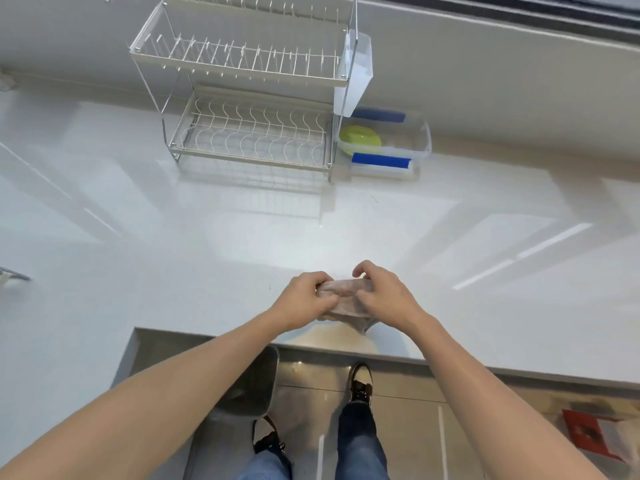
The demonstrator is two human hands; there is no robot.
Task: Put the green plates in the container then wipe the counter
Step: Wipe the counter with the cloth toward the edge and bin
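Green plates [360, 137]: stacked inside clear container [420, 140] with blue clips, well beyond the fingertips, far side of counter [173, 237], slightly right of the hands. Cloth [343, 299]: bunched, pinkish-beige, gripped between both hands near the counter's front edge; lower corner hanging below the fingers. Left hand [304, 299]: fingers curled, pinching cloth's left end. Right hand [384, 296]: fingers [362, 270] bent, thumb and forefinger pinching cloth's right end. Two-tier wire dish rack [249, 109]: bare, beyond the fingers, touching or just beside container's left wall. Grey bin [252, 382]: on the floor beneath the left forearm
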